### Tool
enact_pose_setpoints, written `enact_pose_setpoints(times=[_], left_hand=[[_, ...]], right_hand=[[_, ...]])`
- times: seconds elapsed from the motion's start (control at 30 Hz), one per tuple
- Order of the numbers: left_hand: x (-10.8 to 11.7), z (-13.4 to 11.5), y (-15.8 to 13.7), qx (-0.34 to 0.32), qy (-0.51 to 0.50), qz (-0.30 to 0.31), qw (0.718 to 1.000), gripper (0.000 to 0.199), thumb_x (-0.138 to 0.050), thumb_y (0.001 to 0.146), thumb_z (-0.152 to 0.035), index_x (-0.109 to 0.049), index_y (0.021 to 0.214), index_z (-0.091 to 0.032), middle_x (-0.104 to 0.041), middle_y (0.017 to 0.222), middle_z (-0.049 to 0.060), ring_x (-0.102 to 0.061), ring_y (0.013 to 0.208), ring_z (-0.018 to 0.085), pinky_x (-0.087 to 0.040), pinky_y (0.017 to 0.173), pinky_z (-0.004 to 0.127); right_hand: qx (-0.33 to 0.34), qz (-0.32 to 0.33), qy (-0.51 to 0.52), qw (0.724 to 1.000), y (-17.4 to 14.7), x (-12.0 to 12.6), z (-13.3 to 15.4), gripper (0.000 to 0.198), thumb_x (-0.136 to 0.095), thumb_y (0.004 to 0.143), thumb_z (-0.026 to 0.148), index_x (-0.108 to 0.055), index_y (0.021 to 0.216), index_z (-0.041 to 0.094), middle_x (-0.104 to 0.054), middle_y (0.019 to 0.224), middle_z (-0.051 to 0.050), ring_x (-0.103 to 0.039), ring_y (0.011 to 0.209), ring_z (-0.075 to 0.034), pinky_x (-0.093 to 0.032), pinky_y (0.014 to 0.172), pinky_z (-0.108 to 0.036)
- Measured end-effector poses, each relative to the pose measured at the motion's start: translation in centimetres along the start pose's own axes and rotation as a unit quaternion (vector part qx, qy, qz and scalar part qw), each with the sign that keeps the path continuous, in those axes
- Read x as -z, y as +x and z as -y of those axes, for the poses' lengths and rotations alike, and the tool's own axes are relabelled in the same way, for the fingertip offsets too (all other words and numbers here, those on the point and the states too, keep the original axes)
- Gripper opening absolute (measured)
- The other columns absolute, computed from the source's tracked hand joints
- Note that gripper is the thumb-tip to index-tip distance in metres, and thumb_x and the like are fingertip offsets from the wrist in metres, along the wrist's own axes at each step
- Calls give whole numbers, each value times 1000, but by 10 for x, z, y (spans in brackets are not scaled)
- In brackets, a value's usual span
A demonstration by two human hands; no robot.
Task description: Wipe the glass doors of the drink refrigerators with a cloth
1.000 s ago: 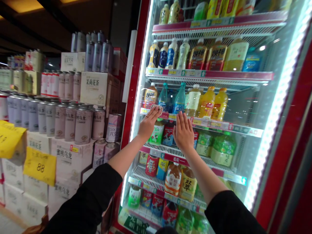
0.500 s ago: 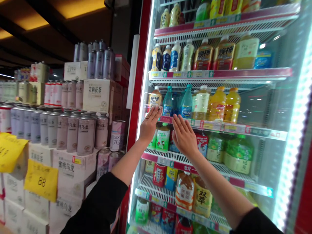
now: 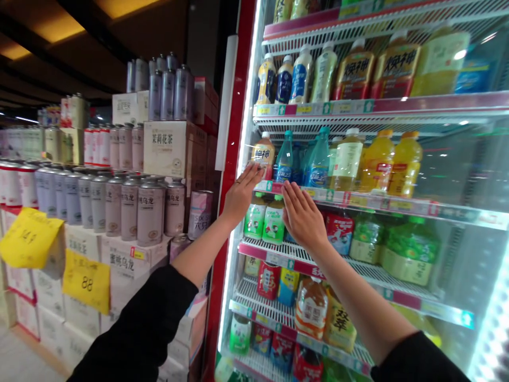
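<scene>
My left hand (image 3: pixel 241 193) is held up with its fingers stretched out, a ring on one of them. Its fingertips overlap the lower part of an orange-brown bottle (image 3: pixel 263 150) at the left end of the middle shelf. Flat and empty too, my right hand (image 3: pixel 303 215) is before that shelf's price rail (image 3: pixel 330 195), beneath two teal-capped blue bottles, one at the left (image 3: pixel 283 162) and a bigger one (image 3: pixel 318 162). Small green-and-white bottles (image 3: pixel 273 222) show between the hands. Whether either hand touches anything, I cannot tell.
The lit drinks fridge has a red frame (image 3: pixel 234 185) and several shelves of bottles, including yellow juice bottles (image 3: pixel 377 162) and large green-tea bottles (image 3: pixel 411 249). Left of it, pinkish-grey cans (image 3: pixel 150 212) stand on stacked cartons (image 3: pixel 163 146) with yellow price signs (image 3: pixel 86 281).
The fridge shelves look larger and nearer, and the view has tilted slightly. Both hands keep their flat, raised pose, at nearly the same place in view.
</scene>
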State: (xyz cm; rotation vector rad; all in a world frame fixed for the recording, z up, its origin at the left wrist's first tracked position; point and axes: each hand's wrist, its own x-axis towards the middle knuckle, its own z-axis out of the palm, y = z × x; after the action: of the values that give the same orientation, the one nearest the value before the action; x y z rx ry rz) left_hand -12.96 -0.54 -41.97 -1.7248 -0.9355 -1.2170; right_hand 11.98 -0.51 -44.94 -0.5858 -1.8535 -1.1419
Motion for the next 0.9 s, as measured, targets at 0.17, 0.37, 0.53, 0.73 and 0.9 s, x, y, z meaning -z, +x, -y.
enact_pose_setpoints(times=[0.17, 0.37, 0.53, 0.73, 0.9], left_hand=[[2, 1, -41, 96, 19, -34, 995, 90, -37, 104, 3, -14, 180, -38, -32, 185, -2, -25, 171, 20, -34, 142, 46], [3, -6, -61, 59, 28, 1, 998, 81, -37, 107, 0, -22, 179, -35, -42, 181, 1, -26, 171, 18, -35, 142, 46], [4, 27, -28, 106, -16, -39, 993, 75, -36, 106, 1, -39, 174, -31, -45, 179, 5, -32, 170, 22, -37, 140, 52], [-9, 2, -77, 159, -9, -91, 983, 84, -39, 105, 2, -27, 178, -38, -41, 180, 2, -36, 168, 22, -42, 138, 48], [-10, -16, -91, 60, 2, -38, 997, 86, -37, 105, 4, -22, 179, -38, -45, 179, 0, -31, 169, 18, -38, 140, 44]], right_hand=[[-6, 14, 8, 1000, 0, -1, -1, 85, -40, 114, 21, 21, 174, 21, -26, 183, -10, -38, 169, -28, -39, 138, -52], [-5, 4, 10, 1000, 0, -3, 1, 85, -41, 114, 21, 20, 174, 21, -28, 183, -12, -38, 168, -29, -40, 137, -53], [-6, 10, 20, 1000, 0, -2, 1, 84, -41, 114, 20, 15, 176, 21, -28, 183, -11, -38, 168, -29, -41, 137, -54], [-11, 20, 28, 999, 0, -2, 1, 83, -41, 114, 20, 13, 176, 21, -28, 183, -11, -37, 169, -29, -39, 138, -55], [-20, 27, 41, 999, 0, -3, 2, 83, -41, 113, 19, 14, 176, 22, -25, 185, -11, -35, 170, -29, -36, 139, -57]])
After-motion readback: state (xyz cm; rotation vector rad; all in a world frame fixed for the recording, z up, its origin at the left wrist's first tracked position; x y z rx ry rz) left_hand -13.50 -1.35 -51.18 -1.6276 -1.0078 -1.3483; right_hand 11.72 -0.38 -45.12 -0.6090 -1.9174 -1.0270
